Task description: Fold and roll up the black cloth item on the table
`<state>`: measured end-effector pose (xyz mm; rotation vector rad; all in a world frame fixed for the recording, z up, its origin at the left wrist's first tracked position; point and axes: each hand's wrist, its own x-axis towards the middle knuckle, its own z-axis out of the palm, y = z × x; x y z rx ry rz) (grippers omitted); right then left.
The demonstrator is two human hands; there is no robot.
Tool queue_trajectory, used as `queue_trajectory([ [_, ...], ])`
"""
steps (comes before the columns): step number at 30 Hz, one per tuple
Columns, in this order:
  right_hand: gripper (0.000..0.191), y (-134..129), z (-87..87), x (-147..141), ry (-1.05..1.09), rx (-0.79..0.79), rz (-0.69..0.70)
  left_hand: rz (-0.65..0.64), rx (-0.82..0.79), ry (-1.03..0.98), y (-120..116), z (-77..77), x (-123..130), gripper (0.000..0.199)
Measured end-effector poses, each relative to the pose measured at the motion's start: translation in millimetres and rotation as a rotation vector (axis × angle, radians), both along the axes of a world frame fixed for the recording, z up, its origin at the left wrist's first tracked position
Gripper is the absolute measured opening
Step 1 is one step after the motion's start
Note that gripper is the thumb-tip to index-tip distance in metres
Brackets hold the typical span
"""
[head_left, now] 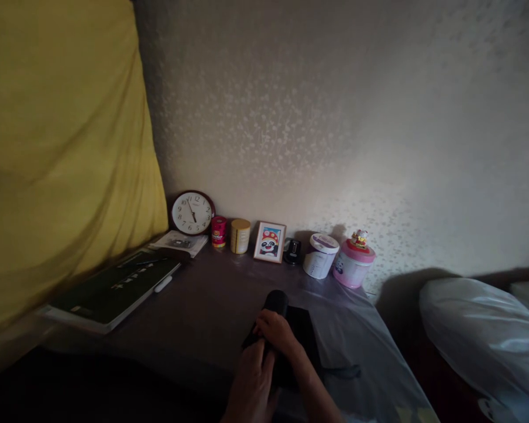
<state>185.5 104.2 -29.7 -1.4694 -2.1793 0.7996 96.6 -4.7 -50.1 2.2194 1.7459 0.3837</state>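
A yellow curtain (pixel 62 153) fills the left, hanging over the desk (pixel 203 305) edge. Against the wall stand a clock (pixel 193 212), 2 tins (pixel 229 234), a panda picture (pixel 270 241) and 2 tubs (pixel 337 258) (pushed back, seemingly to free the front). A flat board (pixel 114 291) lies at left. Near the front edge, both hands meet on a black pouch (pixel 302 332) lying flat, its rolled end (pixel 276 301) pointing toward the wall, long axis running away from the person. The right hand (pixel 277 332) curls over it, fingers pressed down; the left hand (pixel 252 382) lies alongside, fingers together, likely steadying it.
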Motion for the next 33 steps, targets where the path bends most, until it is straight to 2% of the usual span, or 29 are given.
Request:
queue_trajectory([
  [3, 0.022, -6, 1.0, 2, -0.029, 0.046, 0.039, 0.028, 0.064, 0.027, 11, -20.9, 11, 0.075],
  [5, 0.022, -11, -0.3, 7, -0.049, 0.133, 0.08, 0.066, 0.198, 0.045, 18, -43.4, 16, 0.067],
  [7, 0.022, -15, -2.9, 13, -0.073, 0.261, 0.134, 0.046, 0.275, 0.071, 22, -61.8, 19, 0.068],
  [10, 0.023, -11, -8.9, 22, -0.077, 0.396, 0.201, 0.082, 0.263, 0.127, 23, -70.4, 21, 0.076],
  [14, 0.025, 14, -18.0, 31, -0.097, 0.445, 0.213, 0.106, 0.203, 0.133, 20, -61.4, 22, 0.082],
  [18, 0.027, 43, -21.1, 34, -0.182, 0.427, 0.168, 0.06, 0.045, 0.119, 20, -49.4, 19, 0.083],
  [22, 0.027, 68, -20.9, 34, -0.277, 0.407, 0.093, 0.097, -0.111, 0.126, 18, -21.4, 16, 0.082],
  [26, 0.028, 86, -23.7, 37, -0.309, 0.418, 0.006, 0.073, -0.141, 0.106, 14, 6.3, 17, 0.073],
  [30, 0.029, 87, -23.3, 61, -0.306, 0.427, -0.185, 0.133, -0.212, 0.145, 12, 12.9, 18, 0.078],
  [33, 0.035, 69, -23.6, 94, -0.291, 0.426, -0.343, 0.077, -0.201, 0.096, 9, 9.6, 17, 0.082],
])
